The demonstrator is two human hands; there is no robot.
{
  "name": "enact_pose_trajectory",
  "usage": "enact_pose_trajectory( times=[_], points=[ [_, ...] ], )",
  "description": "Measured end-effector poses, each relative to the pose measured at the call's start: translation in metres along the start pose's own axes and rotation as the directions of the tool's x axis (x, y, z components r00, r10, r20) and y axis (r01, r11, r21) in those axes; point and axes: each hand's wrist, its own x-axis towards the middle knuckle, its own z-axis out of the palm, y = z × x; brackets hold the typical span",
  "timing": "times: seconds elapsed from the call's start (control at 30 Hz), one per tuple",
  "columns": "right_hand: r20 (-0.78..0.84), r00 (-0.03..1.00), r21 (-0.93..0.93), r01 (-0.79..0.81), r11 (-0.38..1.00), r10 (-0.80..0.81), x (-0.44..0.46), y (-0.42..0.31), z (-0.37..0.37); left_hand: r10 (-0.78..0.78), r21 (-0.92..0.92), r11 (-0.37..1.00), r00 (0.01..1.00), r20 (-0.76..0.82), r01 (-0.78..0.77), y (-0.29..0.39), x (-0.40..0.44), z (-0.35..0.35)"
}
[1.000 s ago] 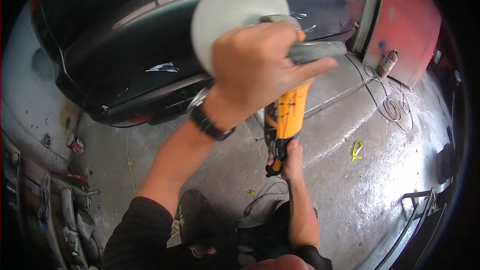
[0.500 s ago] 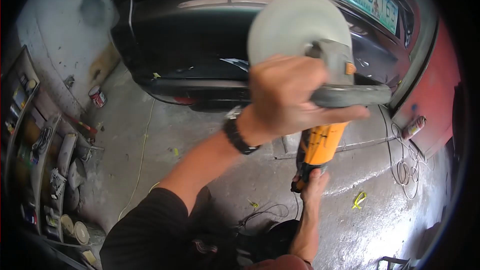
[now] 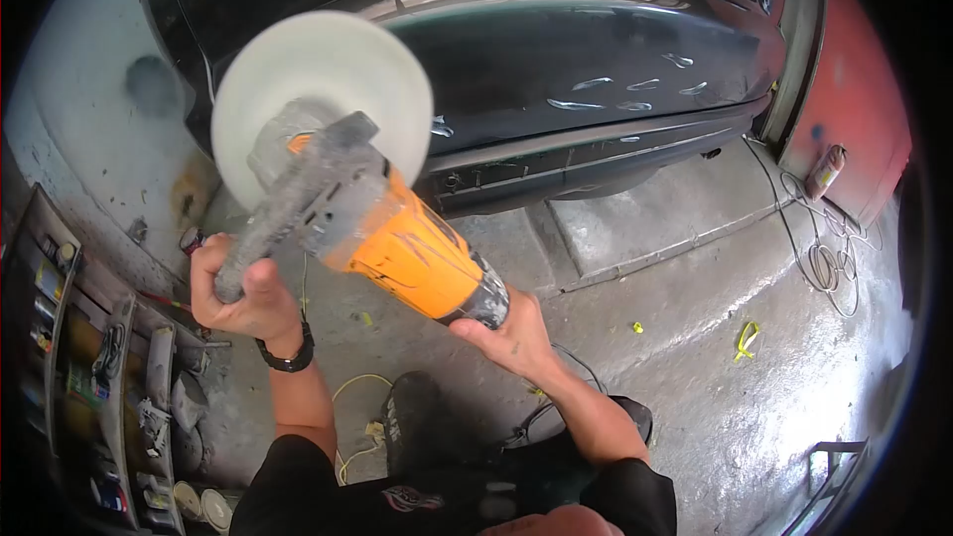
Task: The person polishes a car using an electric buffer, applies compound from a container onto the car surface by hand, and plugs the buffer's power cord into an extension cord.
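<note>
An orange and grey polisher is held in both hands, slanting up to the left. Its round white pad faces the left part of a black car bumper; whether the two touch I cannot tell. My left hand, with a black watch on its wrist, is wrapped round one end of the grey D-shaped front handle. At the rear end of the polisher, my right hand is closed round the dark grip. Several whitish smears mark the bumper right of the pad.
Shelves with cans and tools stand on the left. Against the wall is a paint can. Coiled cable and a bottle lie by the red panel at right. A yellow cord runs near my feet.
The polisher has swung left across the bumper and now slants. Both hands have moved left with it and keep their hold. The smears at right have come into sight.
</note>
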Motion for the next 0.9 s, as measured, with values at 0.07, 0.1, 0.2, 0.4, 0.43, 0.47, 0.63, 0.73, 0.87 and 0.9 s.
enact_pose_trajectory(
  times=[0.07, 0.1, 0.2, 0.4, 0.43, 0.47, 0.63, 0.73, 0.87, 0.9],
  points=[
    [-0.078, 0.997, 0.018, 0.003, 1.0, -0.002, -0.009, 0.02, -0.006, -0.002, -0.06, 0.998, 0.992, 0.129, 0.01, 0.01, -0.01, 0.012],
    [-0.113, 0.994, 0.027, 0.005, 1.0, -0.002, -0.015, 0.033, -0.01, -0.001, -0.085, 0.996, 0.982, 0.191, 0.018, 0.014, -0.016, 0.018],
    [-0.246, 0.969, 0.212, 0.056, 0.976, -0.002, -0.027, 0.057, -0.027, 0.15, -0.126, 0.987, 0.874, 0.461, -0.102, 0.032, -0.03, 0.046],
    [-0.438, 0.894, 0.4, 0.101, 0.911, 0.093, -0.041, 0.111, -0.059, 0.356, -0.324, 0.921, 0.801, 0.481, -0.214, 0.087, -0.062, 0.159],
    [-0.482, 0.869, 0.433, 0.128, 0.892, 0.11, -0.041, 0.117, -0.06, 0.342, -0.358, 0.917, 0.804, 0.487, -0.173, 0.094, -0.068, 0.173],
    [-0.48, 0.87, 0.441, 0.13, 0.888, 0.111, -0.042, 0.116, -0.061, 0.334, -0.366, 0.919, 0.786, 0.52, -0.149, 0.099, -0.07, 0.181],
    [-0.472, 0.875, 0.359, 0.083, 0.93, 0.105, -0.046, 0.119, -0.056, 0.306, -0.359, 0.923, 0.832, 0.462, -0.14, 0.08, -0.066, 0.157],
    [-0.348, 0.936, 0.334, 0.07, 0.94, 0.054, -0.04, 0.099, -0.032, 0.291, -0.288, 0.943, 0.835, 0.467, -0.168, 0.05, -0.039, 0.096],
    [-0.202, 0.979, 0.173, 0.073, 0.982, -0.037, -0.015, 0.071, 0.014, 0.161, -0.083, 0.987, 0.915, 0.371, -0.14, 0.0, -0.027, 0.012],
    [-0.135, 0.99, 0.111, 0.063, 0.992, -0.048, -0.007, 0.056, 0.021, 0.099, -0.063, 0.994, 0.955, 0.279, -0.085, -0.009, -0.022, -0.002]
  ],
)
